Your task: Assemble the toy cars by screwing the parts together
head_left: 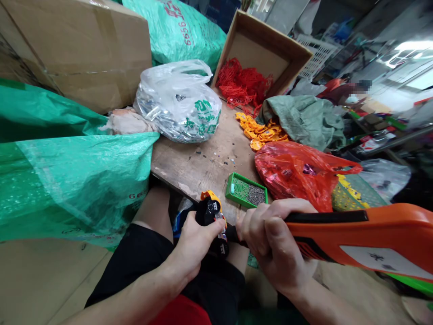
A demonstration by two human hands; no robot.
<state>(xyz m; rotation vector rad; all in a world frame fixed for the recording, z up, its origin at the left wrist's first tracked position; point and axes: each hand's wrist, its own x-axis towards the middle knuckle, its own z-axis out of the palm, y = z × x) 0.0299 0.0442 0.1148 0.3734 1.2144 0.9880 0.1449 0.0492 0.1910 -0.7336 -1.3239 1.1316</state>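
Observation:
My left hand (194,241) grips a small black and orange toy-like part (212,207) above my lap, with the thumb on its right side. My right hand (279,239) is wrapped round an orange power tool (379,239), whose body reaches to the right edge. The tool's dark tip touches or nearly touches the right side of the part; the exact contact is hidden. Just beyond my hands, a green tray (240,189) with small metal screws (256,195) lies on the wooden table (182,167).
Orange parts (264,131) lie beside a red plastic bag (294,169). Behind stand a white bag (179,104) and a cardboard box (260,40) holding red pieces (241,81). Green sacks (77,180) and a large carton (81,49) fill the left. A person (345,92) is far right.

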